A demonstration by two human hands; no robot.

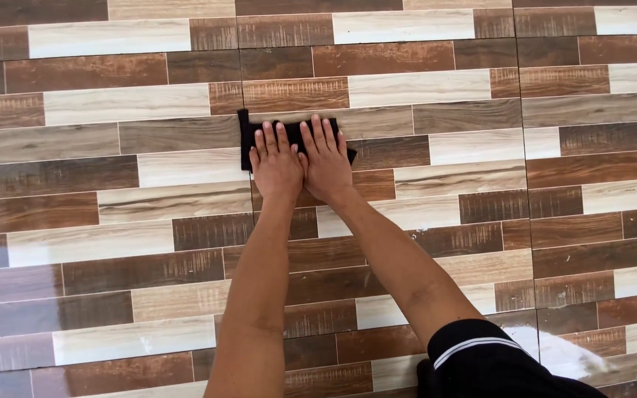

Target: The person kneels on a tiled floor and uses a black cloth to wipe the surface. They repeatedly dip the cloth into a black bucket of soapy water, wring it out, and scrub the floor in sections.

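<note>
While only the head view is on offer, pretty much everything is covered by it. A black cloth (259, 133) is seen lying flat on the tiled floor (112, 103), up in the middle of the picture, and it's pinned there by both hands. The left hand (275, 163) is laid palm down on the cloth's left half, fingers stretched out straight and slightly spread, nothing curled around the fabric. The right hand (326, 161) is pressed down just beside it, thumbs touching or nearly so, fingers likewise flat and extended over the cloth's right half. So no gripping is done by either hand, just flat pressure. A corner of the cloth is left sticking out past the left hand at the upper left, and a small bit is seen poking out to the right of the right hand.

Both bare forearms are stretched forward from the bottom edge. The floor is made up of wood-look tiles in brown, grey and cream strips, with some glare caught at the lower left. A black sleeve with a white stripe (473, 350) is seen at the bottom right.
</note>
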